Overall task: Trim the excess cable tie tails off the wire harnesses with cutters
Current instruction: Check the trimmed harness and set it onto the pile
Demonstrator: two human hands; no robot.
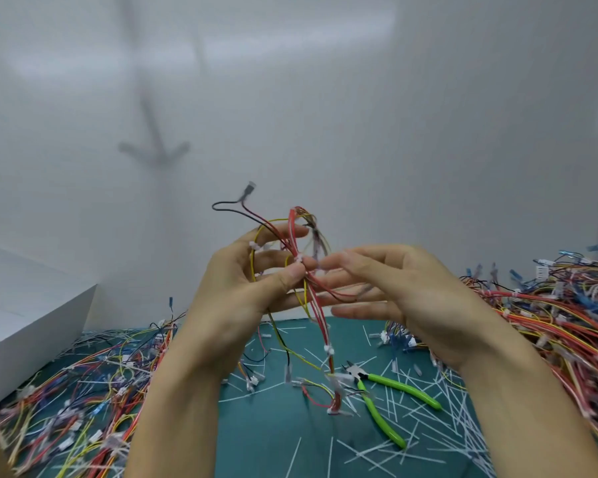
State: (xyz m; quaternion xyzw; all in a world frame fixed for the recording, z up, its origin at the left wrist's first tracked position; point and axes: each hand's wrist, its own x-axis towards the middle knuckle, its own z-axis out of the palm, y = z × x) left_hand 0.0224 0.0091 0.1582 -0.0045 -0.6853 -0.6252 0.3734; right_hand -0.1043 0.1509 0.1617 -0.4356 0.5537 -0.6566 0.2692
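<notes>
1. Wire harness of red, yellow and black strands [320, 315] hangs in the air above the green-handled cutters [399, 386], which lie on the teal surface [277, 436].
2. Left hand [246, 281]: grip clamped on the bundle at a white tie [299, 259].
3. Right hand [411, 294]: fingers reach the bundle; grip blurred, cannot tell.
4. Find each tail, then fetch the cutters; snip flush, clear of insulation.
</notes>
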